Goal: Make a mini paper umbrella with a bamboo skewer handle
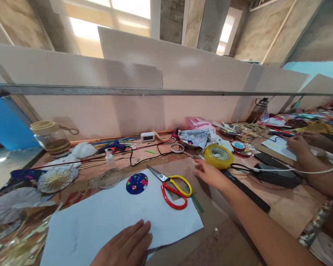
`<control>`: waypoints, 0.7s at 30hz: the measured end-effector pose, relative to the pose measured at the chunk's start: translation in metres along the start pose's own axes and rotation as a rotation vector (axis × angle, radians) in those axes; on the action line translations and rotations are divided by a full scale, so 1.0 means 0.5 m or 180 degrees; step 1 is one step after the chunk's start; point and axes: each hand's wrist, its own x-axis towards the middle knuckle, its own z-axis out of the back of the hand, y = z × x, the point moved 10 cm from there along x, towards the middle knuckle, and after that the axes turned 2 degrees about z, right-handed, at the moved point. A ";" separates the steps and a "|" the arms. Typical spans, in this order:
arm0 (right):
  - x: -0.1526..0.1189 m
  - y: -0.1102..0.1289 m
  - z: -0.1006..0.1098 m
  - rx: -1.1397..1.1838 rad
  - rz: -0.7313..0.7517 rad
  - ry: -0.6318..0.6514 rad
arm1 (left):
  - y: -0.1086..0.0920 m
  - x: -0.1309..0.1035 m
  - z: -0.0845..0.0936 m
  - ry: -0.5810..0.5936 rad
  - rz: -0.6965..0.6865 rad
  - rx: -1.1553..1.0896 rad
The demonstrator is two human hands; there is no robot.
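The scissors [173,186] are lying on the white sheet [105,218], blades pointing up-left, handles toward the released right hand [209,173]. The left hand [126,245], flat and released, is pressing the sheet, its wrist cut off.

- No text, brand, label or number can be read anywhere on the worktop [288,207].
- The small white clock [147,136], at twelve o'clock from the scissors [173,186], has a dark display, but its digits are too small to make out.
- The white sheet [113,218] bears no writing.
- The round blue fabric patch [137,183] on that sheet carries only a coloured pattern, no letters.
- The yellow tape roll [218,156], at two o'clock from the scissors, shows no legible label.
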 end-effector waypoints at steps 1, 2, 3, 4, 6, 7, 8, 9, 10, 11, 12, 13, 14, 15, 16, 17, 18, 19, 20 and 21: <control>-0.001 0.003 -0.001 0.0030 0.0002 -0.0024 | -0.002 -0.001 -0.003 0.0120 0.0077 -0.0063; -0.002 0.007 0.002 0.0058 0.0002 -0.0062 | -0.005 -0.002 -0.007 0.0274 0.0156 -0.0151; -0.004 0.011 0.006 0.0085 0.0006 -0.0100 | -0.002 -0.004 -0.012 0.0434 0.0344 -0.0242; -0.006 0.016 0.011 0.0118 0.0042 -0.0123 | -0.009 -0.006 -0.017 0.0591 0.0392 -0.0363; -0.009 0.022 0.023 0.0154 0.0166 -0.0218 | -0.027 -0.005 -0.025 0.0877 0.0430 -0.0578; -0.011 0.027 0.034 0.0013 0.0328 -0.0395 | -0.035 -0.003 -0.029 0.1027 0.0441 -0.0673; -0.013 0.032 0.035 -0.0086 0.0519 -0.0450 | -0.037 0.000 -0.030 0.1140 0.0511 -0.0764; -0.014 0.032 0.029 -0.0174 0.0653 -0.0412 | -0.036 0.005 -0.024 0.1169 0.0580 -0.0849; -0.014 0.029 0.021 -0.0234 0.0751 -0.0358 | -0.025 0.011 -0.017 0.1190 0.0720 -0.0906; -0.014 0.021 0.016 -0.0245 0.0770 -0.0344 | -0.010 0.015 -0.007 0.1223 0.0842 -0.0977; -0.013 0.010 0.010 -0.0210 0.0738 -0.0323 | 0.014 0.013 -0.001 0.1342 0.1024 -0.1035; -0.012 -0.002 0.003 -0.0162 0.0677 -0.0265 | 0.046 0.005 0.005 0.1501 0.1248 -0.1040; -0.010 -0.013 -0.004 -0.0129 0.0591 -0.0196 | 0.095 -0.014 0.010 0.1709 0.1659 -0.0939; -0.009 -0.023 -0.011 -0.0119 0.0488 -0.0111 | 0.150 -0.042 0.017 0.1912 0.2124 -0.0758; -0.008 -0.031 -0.018 -0.0128 0.0390 -0.0022 | 0.205 -0.074 0.029 0.2053 0.2561 -0.0571; -0.007 -0.036 -0.023 -0.0145 0.0301 0.0055 | 0.247 -0.097 0.040 0.2089 0.2750 -0.0461; -0.006 -0.039 -0.026 -0.0145 0.0221 0.0111 | 0.282 -0.117 0.047 0.2130 0.2868 -0.0406; -0.005 -0.040 -0.027 -0.0104 0.0151 0.0150 | 0.309 -0.137 0.047 0.2195 0.2959 -0.0385; -0.004 -0.040 -0.027 -0.0032 0.0099 0.0187 | 0.330 -0.156 0.042 0.2273 0.3034 -0.0393; -0.003 -0.039 -0.026 0.0060 0.0070 0.0224 | 0.344 -0.170 0.034 0.2337 0.3082 -0.0414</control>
